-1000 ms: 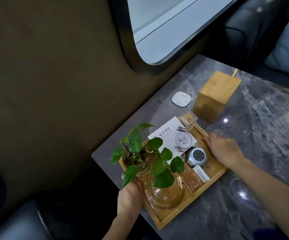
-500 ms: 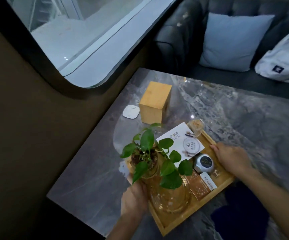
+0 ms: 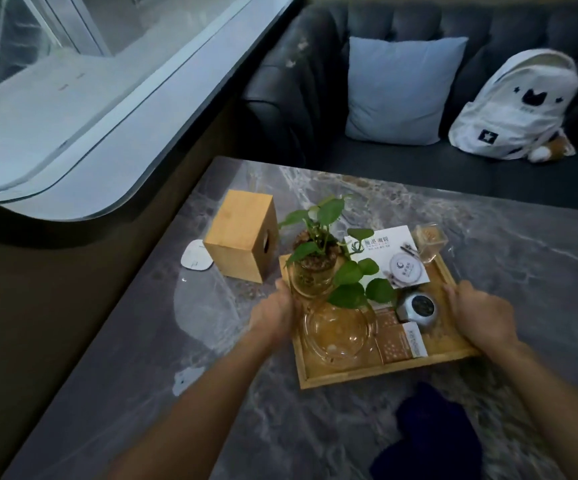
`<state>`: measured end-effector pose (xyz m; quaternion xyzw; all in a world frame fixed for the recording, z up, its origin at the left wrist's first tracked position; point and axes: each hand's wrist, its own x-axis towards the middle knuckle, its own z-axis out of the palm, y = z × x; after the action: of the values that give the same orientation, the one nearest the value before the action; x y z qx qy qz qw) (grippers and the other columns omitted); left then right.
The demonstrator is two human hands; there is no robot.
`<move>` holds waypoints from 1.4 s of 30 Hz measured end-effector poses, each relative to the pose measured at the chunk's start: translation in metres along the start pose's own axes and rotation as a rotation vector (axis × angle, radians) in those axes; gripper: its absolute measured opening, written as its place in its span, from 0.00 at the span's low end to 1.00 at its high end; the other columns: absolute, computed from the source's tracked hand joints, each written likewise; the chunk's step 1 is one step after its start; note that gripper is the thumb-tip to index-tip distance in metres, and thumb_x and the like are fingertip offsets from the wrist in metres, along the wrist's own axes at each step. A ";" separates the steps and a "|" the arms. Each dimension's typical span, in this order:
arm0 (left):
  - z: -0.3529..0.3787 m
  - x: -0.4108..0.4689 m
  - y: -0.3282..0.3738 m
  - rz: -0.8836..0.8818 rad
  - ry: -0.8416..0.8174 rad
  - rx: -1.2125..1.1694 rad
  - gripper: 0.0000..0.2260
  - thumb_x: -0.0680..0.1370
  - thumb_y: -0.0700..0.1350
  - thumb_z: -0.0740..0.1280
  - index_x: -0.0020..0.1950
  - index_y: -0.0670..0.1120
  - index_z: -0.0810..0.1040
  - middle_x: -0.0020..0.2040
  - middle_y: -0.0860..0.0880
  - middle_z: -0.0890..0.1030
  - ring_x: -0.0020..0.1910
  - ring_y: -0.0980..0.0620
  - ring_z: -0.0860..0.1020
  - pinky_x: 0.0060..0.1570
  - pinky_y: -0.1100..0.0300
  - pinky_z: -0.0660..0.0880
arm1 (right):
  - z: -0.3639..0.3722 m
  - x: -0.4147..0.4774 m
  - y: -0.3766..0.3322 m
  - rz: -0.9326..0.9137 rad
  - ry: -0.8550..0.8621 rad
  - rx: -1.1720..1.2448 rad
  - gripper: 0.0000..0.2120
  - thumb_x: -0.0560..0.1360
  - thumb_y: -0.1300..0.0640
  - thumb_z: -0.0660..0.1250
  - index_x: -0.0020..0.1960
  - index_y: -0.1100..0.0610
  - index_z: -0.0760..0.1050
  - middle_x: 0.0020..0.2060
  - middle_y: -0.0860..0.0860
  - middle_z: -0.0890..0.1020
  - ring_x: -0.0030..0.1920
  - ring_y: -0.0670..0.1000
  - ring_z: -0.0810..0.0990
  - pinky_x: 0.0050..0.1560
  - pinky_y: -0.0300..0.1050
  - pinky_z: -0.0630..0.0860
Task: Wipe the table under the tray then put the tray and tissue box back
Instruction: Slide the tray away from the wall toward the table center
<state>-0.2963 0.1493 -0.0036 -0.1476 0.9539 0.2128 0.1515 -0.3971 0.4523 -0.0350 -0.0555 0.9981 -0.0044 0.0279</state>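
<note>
A wooden tray (image 3: 349,377) sits on the grey marble table (image 3: 523,258), loaded with a potted plant in a glass jar (image 3: 311,271), a glass ashtray (image 3: 337,332), a white card (image 3: 388,258), a small clock (image 3: 417,308) and a brown box (image 3: 400,342). My left hand (image 3: 273,315) grips the tray's left edge. My right hand (image 3: 478,315) grips its right edge. The wooden tissue box (image 3: 240,237) stands just left of the tray, near the wall. A dark blue cloth (image 3: 429,434) lies on the table in front of the tray.
A white rounded pad (image 3: 195,256) lies left of the tissue box. Behind the table is a dark sofa (image 3: 401,168) with a pale blue cushion (image 3: 401,91) and a white backpack (image 3: 516,105). A window (image 3: 72,98) runs along the left wall.
The tray has shifted away from the table's left edge toward the middle, right beside the tissue box, both hands still on it. The view has swung right, revealing the sofa.
</note>
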 end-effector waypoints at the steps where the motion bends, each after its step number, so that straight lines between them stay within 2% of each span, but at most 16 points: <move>1: -0.001 0.010 0.003 0.020 -0.004 0.016 0.13 0.79 0.41 0.54 0.60 0.35 0.60 0.53 0.34 0.79 0.50 0.34 0.78 0.51 0.39 0.74 | 0.002 0.003 0.002 0.018 -0.003 0.020 0.18 0.79 0.48 0.48 0.43 0.59 0.69 0.37 0.59 0.82 0.35 0.60 0.80 0.33 0.48 0.67; 4: -0.004 0.036 0.010 0.052 -0.002 0.084 0.11 0.79 0.43 0.53 0.57 0.37 0.62 0.53 0.34 0.79 0.50 0.33 0.78 0.49 0.42 0.75 | 0.007 0.010 0.008 0.066 -0.003 0.062 0.18 0.78 0.47 0.48 0.39 0.57 0.67 0.35 0.58 0.82 0.30 0.56 0.74 0.31 0.47 0.64; 10: -0.002 0.063 0.011 0.076 -0.004 0.116 0.14 0.79 0.45 0.54 0.60 0.38 0.62 0.53 0.36 0.79 0.49 0.35 0.79 0.46 0.44 0.74 | 0.014 0.013 0.009 0.104 0.010 0.079 0.17 0.78 0.47 0.49 0.36 0.55 0.65 0.35 0.59 0.82 0.34 0.60 0.79 0.31 0.46 0.65; 13: 0.003 0.067 0.007 0.089 -0.003 0.122 0.14 0.79 0.45 0.54 0.61 0.38 0.61 0.53 0.35 0.79 0.49 0.34 0.79 0.46 0.43 0.74 | 0.014 0.013 0.007 0.119 0.005 0.069 0.19 0.78 0.46 0.49 0.38 0.57 0.69 0.35 0.60 0.82 0.36 0.61 0.80 0.33 0.47 0.68; 17: 0.008 0.066 0.004 0.088 0.024 0.091 0.15 0.79 0.47 0.53 0.59 0.38 0.62 0.52 0.35 0.79 0.48 0.34 0.79 0.44 0.44 0.74 | 0.010 0.010 0.003 0.129 -0.025 0.071 0.17 0.78 0.46 0.49 0.37 0.55 0.64 0.37 0.59 0.82 0.36 0.61 0.79 0.33 0.47 0.67; 23: -0.005 0.058 -0.002 0.034 0.080 -0.009 0.12 0.79 0.50 0.53 0.53 0.44 0.69 0.51 0.39 0.81 0.47 0.38 0.79 0.41 0.51 0.71 | -0.006 0.012 -0.005 0.241 -0.154 0.105 0.19 0.78 0.45 0.52 0.48 0.60 0.71 0.48 0.62 0.80 0.47 0.63 0.78 0.42 0.52 0.71; 30: -0.011 0.012 -0.015 0.000 0.240 -0.096 0.14 0.78 0.52 0.57 0.51 0.42 0.72 0.49 0.39 0.81 0.48 0.38 0.78 0.43 0.50 0.72 | -0.031 -0.022 -0.016 0.261 0.066 0.229 0.12 0.76 0.54 0.58 0.51 0.62 0.70 0.50 0.61 0.77 0.47 0.62 0.76 0.44 0.54 0.71; 34: 0.007 -0.031 -0.020 0.034 0.222 -0.124 0.16 0.76 0.51 0.61 0.59 0.43 0.71 0.56 0.40 0.78 0.55 0.40 0.76 0.51 0.49 0.74 | -0.038 -0.056 -0.020 0.264 0.076 0.285 0.13 0.76 0.54 0.58 0.51 0.64 0.71 0.51 0.63 0.76 0.48 0.64 0.75 0.47 0.56 0.72; 38: 0.035 -0.068 -0.028 0.087 0.202 -0.033 0.22 0.75 0.53 0.61 0.66 0.45 0.68 0.64 0.43 0.73 0.62 0.45 0.71 0.60 0.52 0.68 | -0.036 -0.101 -0.025 0.241 0.087 0.336 0.13 0.75 0.55 0.61 0.52 0.65 0.72 0.51 0.65 0.76 0.49 0.65 0.75 0.49 0.56 0.71; 42: 0.065 -0.103 -0.040 0.126 0.174 0.046 0.29 0.75 0.59 0.57 0.72 0.47 0.59 0.73 0.46 0.65 0.70 0.47 0.62 0.70 0.53 0.59 | -0.028 -0.145 -0.026 0.270 -0.004 0.395 0.21 0.75 0.46 0.60 0.58 0.61 0.70 0.56 0.62 0.75 0.55 0.64 0.74 0.54 0.58 0.71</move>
<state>-0.1741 0.1666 -0.0377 -0.1016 0.9755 0.1862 0.0577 -0.2516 0.4423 0.0014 0.0850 0.9761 -0.1957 0.0407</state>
